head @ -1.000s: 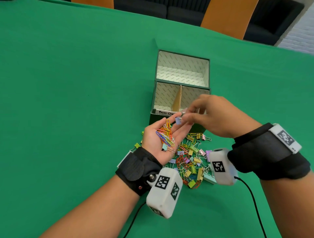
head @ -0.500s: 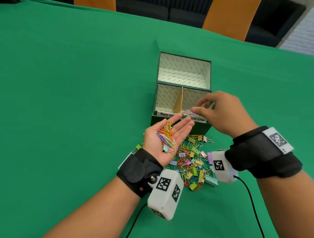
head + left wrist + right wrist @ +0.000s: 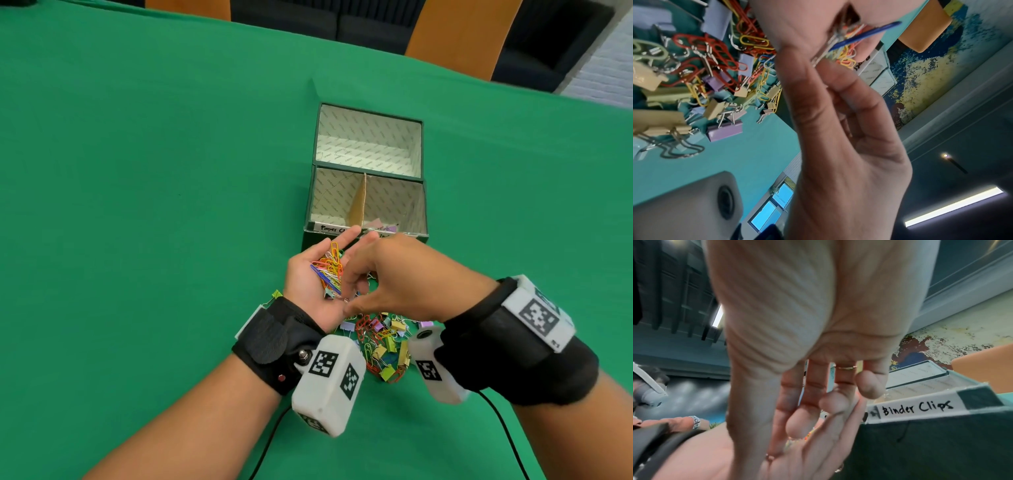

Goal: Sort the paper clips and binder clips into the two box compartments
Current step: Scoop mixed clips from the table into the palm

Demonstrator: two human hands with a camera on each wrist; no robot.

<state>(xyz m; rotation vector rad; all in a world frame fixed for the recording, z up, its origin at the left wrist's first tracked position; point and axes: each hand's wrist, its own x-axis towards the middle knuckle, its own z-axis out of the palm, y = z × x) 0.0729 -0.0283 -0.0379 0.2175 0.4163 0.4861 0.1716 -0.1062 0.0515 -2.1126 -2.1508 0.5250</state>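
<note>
Paper clips (image 3: 329, 269) heaped lengthwise along upturned left hand (image 3: 317, 286) with flat fingers, right hand (image 3: 394, 277) fingertips dipping in — grasp unclear, box (image 3: 368, 236) right compartment holding pastel binder clips (image 3: 380, 224).

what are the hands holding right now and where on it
The left hand cradles a bunch of paper clips loose in its upturned palm. The right hand reaches into that palm; whether its fingertips pinch anything cannot be told.

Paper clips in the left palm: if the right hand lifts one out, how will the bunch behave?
The paper clips lie interlocked on the left hand, so one will probably drag others along. Thin wire looks light and easily spilled if the open palm tilts. The right hand likely needs a fingertip pinch.
</note>
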